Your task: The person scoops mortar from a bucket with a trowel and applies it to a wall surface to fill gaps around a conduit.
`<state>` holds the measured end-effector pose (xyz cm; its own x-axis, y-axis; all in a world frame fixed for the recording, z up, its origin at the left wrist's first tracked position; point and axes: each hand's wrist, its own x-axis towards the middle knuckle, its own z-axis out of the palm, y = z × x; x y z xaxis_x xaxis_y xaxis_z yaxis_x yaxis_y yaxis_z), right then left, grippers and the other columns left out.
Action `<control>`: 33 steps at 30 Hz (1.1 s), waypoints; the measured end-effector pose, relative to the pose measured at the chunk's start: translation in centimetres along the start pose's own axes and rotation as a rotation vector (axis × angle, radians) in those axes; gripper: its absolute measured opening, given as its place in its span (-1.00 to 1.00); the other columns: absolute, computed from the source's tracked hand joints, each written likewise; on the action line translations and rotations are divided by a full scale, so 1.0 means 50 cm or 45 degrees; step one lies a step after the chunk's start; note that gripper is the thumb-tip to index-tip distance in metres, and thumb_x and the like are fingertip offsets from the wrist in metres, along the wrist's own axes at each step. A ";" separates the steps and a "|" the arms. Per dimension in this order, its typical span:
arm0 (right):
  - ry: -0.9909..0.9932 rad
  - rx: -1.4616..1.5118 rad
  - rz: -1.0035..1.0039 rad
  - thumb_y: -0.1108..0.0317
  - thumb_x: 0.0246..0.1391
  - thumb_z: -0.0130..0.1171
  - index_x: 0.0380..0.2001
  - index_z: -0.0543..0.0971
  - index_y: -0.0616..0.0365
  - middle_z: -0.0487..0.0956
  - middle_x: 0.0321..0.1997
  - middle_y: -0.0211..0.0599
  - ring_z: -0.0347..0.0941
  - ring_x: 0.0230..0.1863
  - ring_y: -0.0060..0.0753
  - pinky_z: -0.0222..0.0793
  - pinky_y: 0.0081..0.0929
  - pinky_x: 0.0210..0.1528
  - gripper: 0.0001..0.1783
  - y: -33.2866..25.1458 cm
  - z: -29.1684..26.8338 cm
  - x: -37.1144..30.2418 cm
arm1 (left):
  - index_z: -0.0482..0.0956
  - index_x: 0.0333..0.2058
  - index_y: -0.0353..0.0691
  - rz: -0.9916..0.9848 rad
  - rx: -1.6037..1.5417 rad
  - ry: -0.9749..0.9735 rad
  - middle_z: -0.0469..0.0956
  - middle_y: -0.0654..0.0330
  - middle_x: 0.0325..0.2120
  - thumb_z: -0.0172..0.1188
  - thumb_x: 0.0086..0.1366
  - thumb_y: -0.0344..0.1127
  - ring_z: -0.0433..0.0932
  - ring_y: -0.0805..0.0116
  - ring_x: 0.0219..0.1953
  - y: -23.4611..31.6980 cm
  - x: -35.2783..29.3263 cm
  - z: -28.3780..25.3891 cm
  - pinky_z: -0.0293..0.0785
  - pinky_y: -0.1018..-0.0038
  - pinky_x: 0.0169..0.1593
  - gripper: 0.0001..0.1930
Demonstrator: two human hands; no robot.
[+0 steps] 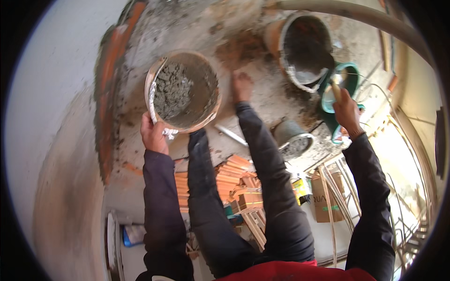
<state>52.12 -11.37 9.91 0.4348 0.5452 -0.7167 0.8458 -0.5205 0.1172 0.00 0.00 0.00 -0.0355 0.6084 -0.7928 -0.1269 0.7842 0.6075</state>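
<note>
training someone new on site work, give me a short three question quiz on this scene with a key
1. Multiple choice: which hand holds the wooden-handled tool? A) left B) right C) both
2. True or false: the left hand holds the round tan bucket with a white rope.
3. Fill in: inside that bucket sits a lumpy, ____-coloured mix.

Key: 1. B, the right hand. 2. True. 3. grey.
</note>
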 end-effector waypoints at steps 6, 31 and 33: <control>0.126 0.099 -0.020 0.36 -0.04 0.09 -0.08 0.45 0.20 0.54 -0.33 0.12 0.51 -0.27 0.14 0.39 -0.08 -0.25 -0.61 0.119 0.138 0.023 | 0.43 -0.14 -0.30 0.122 -0.057 0.215 0.49 0.25 -0.20 0.12 0.19 -0.50 0.44 0.49 -0.16 -0.039 0.022 0.010 0.29 0.52 0.03 -0.76; -0.263 0.127 -1.473 0.38 0.08 0.00 -0.34 0.46 0.30 0.56 -0.56 -0.01 0.58 -0.44 0.00 0.50 -0.17 -0.40 -0.82 -0.694 0.318 0.202 | 0.35 0.15 -0.49 0.495 0.011 -0.152 0.41 0.01 0.09 0.12 0.02 -0.38 0.34 0.27 0.17 -0.070 0.138 -0.124 0.12 0.43 0.26 -0.35; -0.193 0.006 -1.342 0.39 0.09 -0.01 -0.35 0.44 0.31 0.56 -0.53 -0.02 0.58 -0.47 -0.02 0.51 -0.21 -0.45 -0.83 -0.690 0.310 0.154 | 0.35 0.16 -0.47 0.484 0.065 -0.067 0.43 0.03 0.08 0.15 -0.01 -0.35 0.37 0.28 0.14 -0.092 0.142 -0.139 0.16 0.45 0.23 -0.32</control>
<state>21.53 0.59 -10.33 -0.5598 0.6347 -0.5328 0.7713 0.1639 -0.6151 -6.56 -0.14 -8.76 -0.0196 0.8611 -0.5081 -0.0652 0.5060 0.8601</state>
